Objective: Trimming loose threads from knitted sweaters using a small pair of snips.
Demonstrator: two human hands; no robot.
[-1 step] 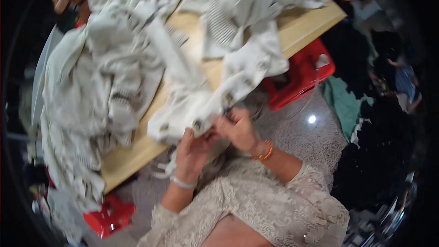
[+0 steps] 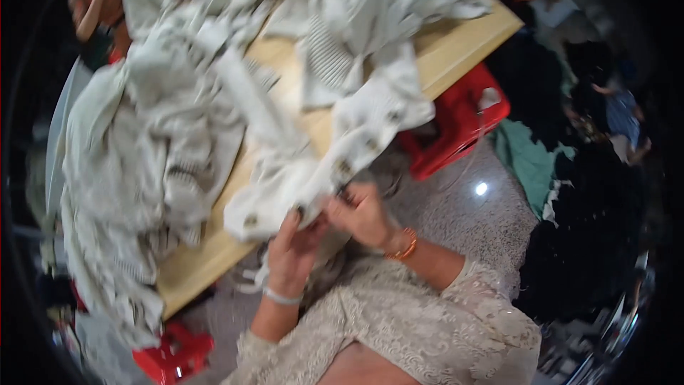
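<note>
Meanwhile, pale cloth heaped over a wooden desk

Both hands meet at the near edge of the desk [image 2: 456, 50], a light wood top nearly buried under a heap of garments [image 2: 149, 142]. The left hand [image 2: 292, 246] and right hand [image 2: 363, 215] have their fingers closed on the hem of a white buttoned garment [image 2: 342, 164] hanging off that edge. Beyond it sits a red stool [image 2: 459, 125] on a grey speckled floor [image 2: 456, 207]; dark cloth [image 2: 591, 242] piles at the right
</note>
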